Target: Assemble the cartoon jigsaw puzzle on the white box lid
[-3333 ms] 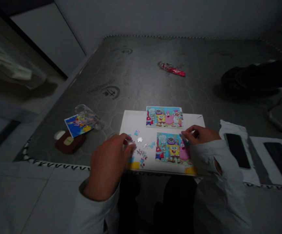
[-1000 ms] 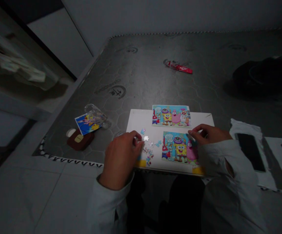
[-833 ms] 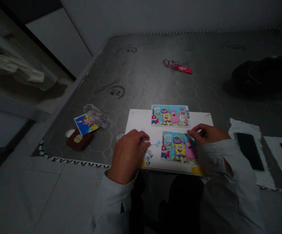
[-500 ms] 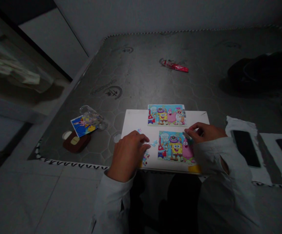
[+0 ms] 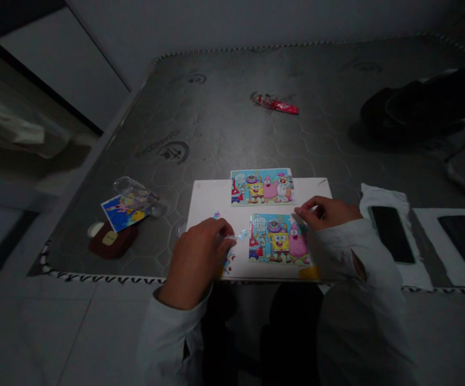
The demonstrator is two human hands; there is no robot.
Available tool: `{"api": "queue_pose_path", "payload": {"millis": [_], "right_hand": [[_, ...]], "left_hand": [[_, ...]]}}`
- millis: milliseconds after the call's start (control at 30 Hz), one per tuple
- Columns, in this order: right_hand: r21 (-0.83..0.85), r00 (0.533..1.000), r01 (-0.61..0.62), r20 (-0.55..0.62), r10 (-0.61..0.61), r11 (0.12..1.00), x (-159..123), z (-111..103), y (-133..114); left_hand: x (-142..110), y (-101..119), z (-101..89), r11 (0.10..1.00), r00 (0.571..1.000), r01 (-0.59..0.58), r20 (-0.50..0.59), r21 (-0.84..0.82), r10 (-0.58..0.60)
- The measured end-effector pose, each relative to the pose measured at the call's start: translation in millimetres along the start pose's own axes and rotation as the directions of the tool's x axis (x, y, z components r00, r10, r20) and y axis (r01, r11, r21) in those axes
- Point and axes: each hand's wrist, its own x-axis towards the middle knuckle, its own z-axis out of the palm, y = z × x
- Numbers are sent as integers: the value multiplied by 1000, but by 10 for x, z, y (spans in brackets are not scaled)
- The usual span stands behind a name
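Note:
A partly assembled cartoon jigsaw puzzle [image 5: 278,238] lies on a white board [image 5: 206,198]. Above it on the board is a printed picture card [image 5: 262,187] with the same cartoon figures. My left hand [image 5: 200,252] is left of the puzzle, thumb and forefinger pinched on a small puzzle piece [image 5: 229,237]. Beside those fingertips lies a loose light-blue piece [image 5: 242,235], and more loose pieces [image 5: 229,261] are partly hidden by the hand. My right hand [image 5: 326,212] is closed at the puzzle's upper right edge; whatever its fingertips hold is too small to make out.
On the left are a brown case [image 5: 113,240], a blue picture card [image 5: 122,212] and a clear plastic package [image 5: 135,194]. A red packet [image 5: 275,103] lies farther back. To the right are two phones [image 5: 392,234] on white sheets and a dark bag-like object [image 5: 413,110].
The whole view has shifted slightly. My right fingertips have moved a little up and left at the puzzle's edge. My left hand keeps its pinch in about the same place.

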Motion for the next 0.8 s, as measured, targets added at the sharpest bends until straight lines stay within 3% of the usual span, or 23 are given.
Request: {"api": "queue_pose_path", "payload": {"millis": [267,433,600,800], "right_hand": [[18,995,-50,90,48,999,134,-20,121],[34,996,-61,66,58,998,98,-46,150],[48,999,-23,-32,25,999,20,-94,148],[37,995,-87,46,85,996,101,-80,189]], "left_hand": [[32,27,89,997,995,-77,-58,-4,77],[63,97,137,997,996,-75,-38,5,75],[63,126,136,998,998,-61,-35,-6,61],[26,154,131,997,997,-63,-39,35,64]]}}
